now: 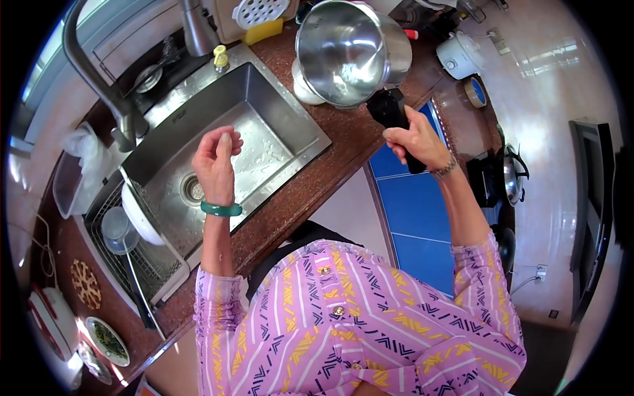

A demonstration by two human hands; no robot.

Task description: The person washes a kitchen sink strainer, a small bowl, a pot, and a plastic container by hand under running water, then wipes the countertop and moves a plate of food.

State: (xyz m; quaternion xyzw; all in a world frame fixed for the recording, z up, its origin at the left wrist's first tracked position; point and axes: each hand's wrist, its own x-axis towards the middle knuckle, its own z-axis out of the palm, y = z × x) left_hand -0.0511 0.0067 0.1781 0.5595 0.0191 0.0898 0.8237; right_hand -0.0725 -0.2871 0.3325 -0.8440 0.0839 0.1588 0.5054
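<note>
My right hand [421,141] grips the black handle [389,110] of a shiny stainless steel pot [342,54]. The pot is tilted, its open mouth towards me, and no contents show inside. It is over the counter, right of the faucet; whether its base touches anything is hidden. Over the stainless steel sink [267,128], my left hand [215,161] has its fingers curled in with the thumb against them, and nothing shows in it. Water drops dot the sink floor around the drain strainer [192,189].
A pull-down faucet [94,74] arches over the sink's back left. A wire drying rack [148,267] at its left end holds a white dish [141,213]. Another steel vessel [398,49] stands behind the pot. A white rice cooker [458,54] sits farther right, past blue cabinet doors [411,208].
</note>
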